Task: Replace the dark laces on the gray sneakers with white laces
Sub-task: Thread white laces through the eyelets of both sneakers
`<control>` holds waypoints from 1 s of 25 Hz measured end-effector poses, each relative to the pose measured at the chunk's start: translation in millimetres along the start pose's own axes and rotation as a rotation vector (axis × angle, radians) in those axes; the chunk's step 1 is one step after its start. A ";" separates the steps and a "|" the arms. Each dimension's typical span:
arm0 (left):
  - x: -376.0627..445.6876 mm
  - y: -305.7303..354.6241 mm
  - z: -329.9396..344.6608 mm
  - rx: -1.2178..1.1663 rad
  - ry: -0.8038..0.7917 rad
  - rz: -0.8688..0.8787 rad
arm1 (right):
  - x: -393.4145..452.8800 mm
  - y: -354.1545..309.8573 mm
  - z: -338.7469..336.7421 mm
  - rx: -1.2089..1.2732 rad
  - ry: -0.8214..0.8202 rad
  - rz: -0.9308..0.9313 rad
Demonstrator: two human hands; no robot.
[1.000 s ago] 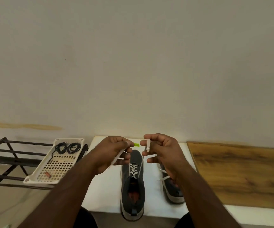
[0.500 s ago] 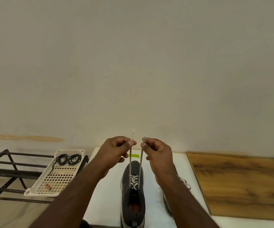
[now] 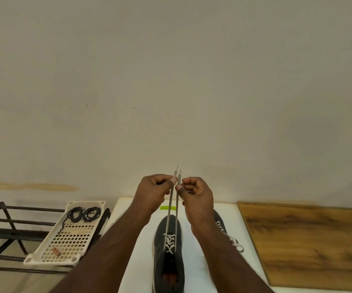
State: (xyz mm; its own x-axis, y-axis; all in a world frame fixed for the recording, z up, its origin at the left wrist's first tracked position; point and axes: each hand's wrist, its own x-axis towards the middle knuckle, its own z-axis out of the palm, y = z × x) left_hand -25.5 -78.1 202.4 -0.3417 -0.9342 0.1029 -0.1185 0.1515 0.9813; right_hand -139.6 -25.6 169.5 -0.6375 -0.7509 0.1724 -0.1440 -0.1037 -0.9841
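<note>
A gray sneaker (image 3: pixel 168 265) stands on the white table (image 3: pixel 137 261), toe pointing away from me, with a white lace (image 3: pixel 169 243) crossed through its lower eyelets. Both lace ends run straight up from the shoe. My left hand (image 3: pixel 153 194) pinches the left end and my right hand (image 3: pixel 196 195) pinches the right end, the two tips side by side above my thumbs. A second gray sneaker (image 3: pixel 227 231) with a white lace lies to the right, mostly hidden behind my right forearm. Coiled dark laces (image 3: pixel 84 214) lie in a white perforated tray (image 3: pixel 69 242).
The tray sits on a dark metal rack (image 3: pixel 3 227) left of the table and holds a small brown object (image 3: pixel 56 251). A wooden board (image 3: pixel 310 244) covers the table's right side. A small green piece (image 3: pixel 165 207) lies near the wall.
Both hands have lifted and drawn together, pulling the two lace ends taut and upright above the sneaker. The view has tilted slightly upward.
</note>
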 end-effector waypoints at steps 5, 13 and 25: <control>1.6 -0.8 -0.2 -0.045 -0.009 -0.011 | 3.9 -1.7 -2.4 0.058 -0.040 -0.008; -16.4 -99.5 -16.3 0.106 0.091 -0.288 | -25.6 102.7 -39.6 -0.247 -0.201 0.357; -19.3 -187.6 12.3 0.590 -0.272 -0.136 | -25.8 160.9 -28.8 -0.653 -0.538 0.165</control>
State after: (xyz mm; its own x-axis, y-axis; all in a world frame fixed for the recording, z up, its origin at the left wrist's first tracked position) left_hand -8.1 -84.5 14.3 -0.5018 -0.8541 -0.1364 -0.6416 0.2618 0.7209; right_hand -168.1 -4.0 7.9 -0.2670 -0.9474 -0.1763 -0.5930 0.3057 -0.7449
